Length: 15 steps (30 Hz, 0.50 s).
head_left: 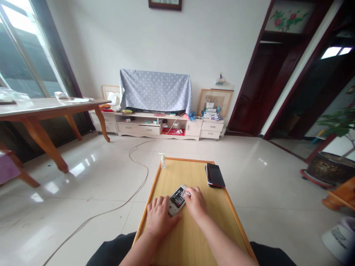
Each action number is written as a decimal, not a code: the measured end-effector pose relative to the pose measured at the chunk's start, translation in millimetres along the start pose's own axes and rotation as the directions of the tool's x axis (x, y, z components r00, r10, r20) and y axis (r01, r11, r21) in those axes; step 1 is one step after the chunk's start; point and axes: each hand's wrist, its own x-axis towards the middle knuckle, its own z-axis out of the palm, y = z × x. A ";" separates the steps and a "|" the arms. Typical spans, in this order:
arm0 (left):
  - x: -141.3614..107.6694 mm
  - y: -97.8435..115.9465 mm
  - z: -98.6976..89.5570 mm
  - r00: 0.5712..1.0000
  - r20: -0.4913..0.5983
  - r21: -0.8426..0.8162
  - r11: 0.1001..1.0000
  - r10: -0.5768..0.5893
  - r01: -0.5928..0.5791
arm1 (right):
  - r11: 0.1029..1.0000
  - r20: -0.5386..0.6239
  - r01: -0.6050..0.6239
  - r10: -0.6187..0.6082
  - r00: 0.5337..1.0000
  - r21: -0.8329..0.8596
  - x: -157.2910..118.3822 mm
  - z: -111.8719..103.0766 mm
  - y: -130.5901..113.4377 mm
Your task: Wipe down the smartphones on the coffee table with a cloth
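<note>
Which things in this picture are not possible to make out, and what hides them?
All in the head view:
The device: the left hand and right hand cover its ends, and its print is too small to read.
The wall clock: the top edge cuts it off, so its face is unreadable.
The lower item: the phone lying on it hides nearly all of it.

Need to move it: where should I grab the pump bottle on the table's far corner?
Grip the bottle around its narrow upright body, below the pump, coming from over the table, on your right hand's side. It stands right at the corner, so its other sides face the edge.
</note>
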 end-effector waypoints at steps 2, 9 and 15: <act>-3.0 1.0 -1.6 1.000 0.000 -0.007 1.000 0.003 -0.003 | 0.992 0.000 0.040 -0.041 0.999 -0.117 -2.0 2.0 3.4; -0.1 -3.3 -1.0 1.000 0.011 -0.039 0.999 -0.009 0.009 | 0.879 0.357 0.456 -0.384 0.851 -0.141 -42.9 1.8 -6.4; 1.9 -5.8 0.3 1.000 0.002 -0.057 0.998 -0.009 0.010 | 0.899 0.449 0.372 -0.241 0.860 -0.230 -23.4 -19.6 -12.8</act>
